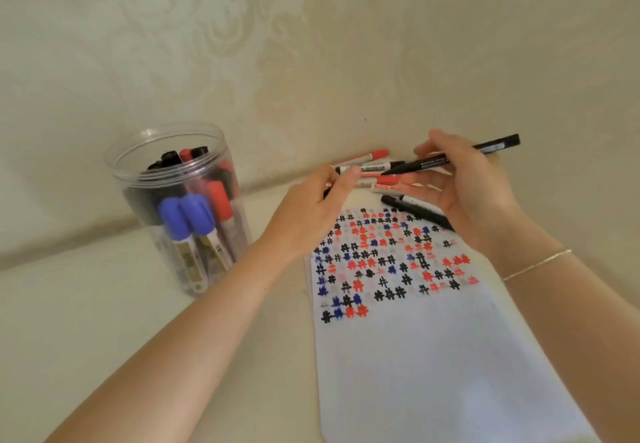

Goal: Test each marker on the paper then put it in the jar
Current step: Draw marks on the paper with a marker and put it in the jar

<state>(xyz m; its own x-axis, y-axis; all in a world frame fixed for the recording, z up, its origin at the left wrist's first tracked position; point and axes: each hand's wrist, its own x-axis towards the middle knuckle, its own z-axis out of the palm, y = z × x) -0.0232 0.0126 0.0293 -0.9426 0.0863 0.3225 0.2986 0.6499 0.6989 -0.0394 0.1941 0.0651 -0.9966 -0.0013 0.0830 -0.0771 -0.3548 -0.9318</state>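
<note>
Head view, left to right. Clear plastic jar (176, 207) stands upright on the pale surface, well left of the paper; already packed with markers, blue and red caps showing, so tested ones are collecting there. Left hand (318, 210) hovers at the paper's far left corner, fingers curled; something dark shows at its fingertips, likely the pulled cap, but blur means I cannot tell for sure. White paper (433, 356) lies flat between the forearms, far half filled with rows of black, red and blue hash marks, near half blank, room left for more tests. Untested markers (367, 165) lie in a loose pile past the paper's far edge, against the wall, within easy reach of both hands. Another black marker (415, 210) lies on the paper's far right corner. Right hand (464, 193) pinches a thin black pen (453, 156) mid-barrel, tip aimed left toward the left hand, above the pile, not touching paper. Judging: just uncapped, test stroke next. Thin bracelet (536, 264) on right wrist.
</note>
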